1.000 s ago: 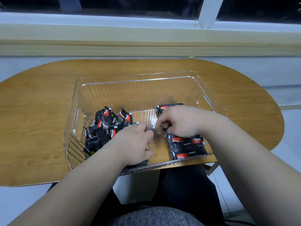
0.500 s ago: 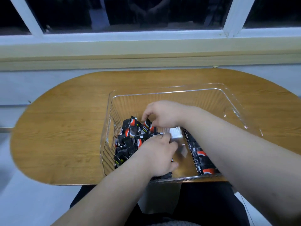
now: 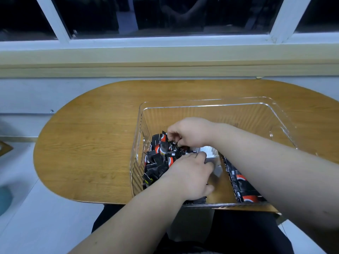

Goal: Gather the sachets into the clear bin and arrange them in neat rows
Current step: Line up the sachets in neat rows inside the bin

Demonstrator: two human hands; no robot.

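right hand [image 3: 190, 133] reached toward 9 o'clock, fingers curled, pinching a sachet [image 3: 176, 143]; left hand [image 3: 189, 176] lay palm-down, pointing to 1 o'clock, grip hidden.

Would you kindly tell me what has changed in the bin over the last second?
The right hand left the row and crossed left to the pile, where its grip closes on a sachet. The left hand stays resting on the pile's near side; the bin, row and pile are as before.
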